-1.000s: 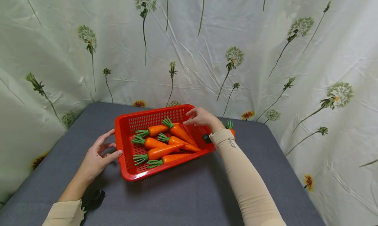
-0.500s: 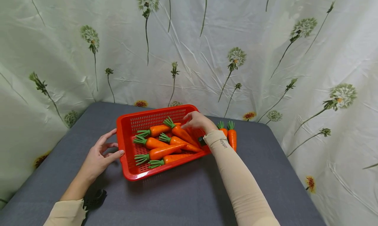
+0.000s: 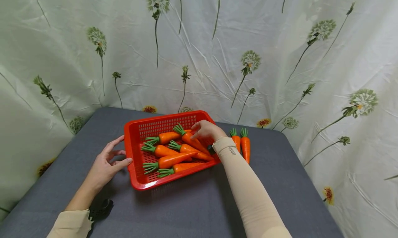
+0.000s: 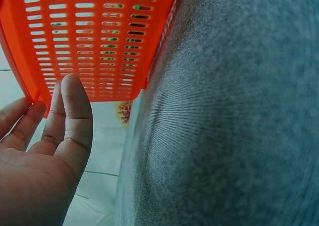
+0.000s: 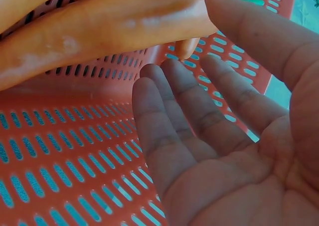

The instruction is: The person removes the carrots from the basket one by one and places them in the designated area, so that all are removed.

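Seemingly partway, with six carrots [image 3: 172,159] inside basket [image 3: 136,183], two loose carrots [image 3: 246,150] near far edge of tabletop [image 3: 174,213]; touching basket with left hand [image 3: 104,166] extended; poised inside with right hand [image 3: 209,131] spread, empty.

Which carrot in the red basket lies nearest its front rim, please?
The carrot lowest in the head view: it runs along the front rim of the red basket; the other carrots inside lie farther back.

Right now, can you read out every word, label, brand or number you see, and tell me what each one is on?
"Lets…": dark lettering on the right sleeve; its ending is too small to read surely.
No writing can be read on the red basket, carrots or floral curtain.
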The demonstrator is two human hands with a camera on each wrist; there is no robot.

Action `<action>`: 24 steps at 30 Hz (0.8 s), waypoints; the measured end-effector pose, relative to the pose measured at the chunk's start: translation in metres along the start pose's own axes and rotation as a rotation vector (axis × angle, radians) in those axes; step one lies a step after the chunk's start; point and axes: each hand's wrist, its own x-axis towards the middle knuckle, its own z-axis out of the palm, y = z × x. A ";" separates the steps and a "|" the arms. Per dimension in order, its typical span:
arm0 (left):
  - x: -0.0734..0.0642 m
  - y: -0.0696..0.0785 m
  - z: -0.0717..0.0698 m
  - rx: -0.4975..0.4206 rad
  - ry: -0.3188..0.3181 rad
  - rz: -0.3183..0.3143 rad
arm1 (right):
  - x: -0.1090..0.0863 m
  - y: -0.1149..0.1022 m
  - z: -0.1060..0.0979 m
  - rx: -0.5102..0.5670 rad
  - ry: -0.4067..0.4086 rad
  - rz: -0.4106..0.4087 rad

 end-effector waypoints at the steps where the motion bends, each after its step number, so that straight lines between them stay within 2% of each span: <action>1: 0.000 0.000 0.000 0.002 0.001 0.000 | 0.000 0.000 0.000 -0.003 -0.003 -0.001; 16: 0.000 -0.001 0.000 0.002 -0.004 -0.010 | 0.001 0.002 0.005 -0.028 -0.077 0.029; 24: 0.000 -0.001 -0.001 0.013 -0.004 -0.016 | 0.003 0.000 0.012 0.026 -0.115 0.035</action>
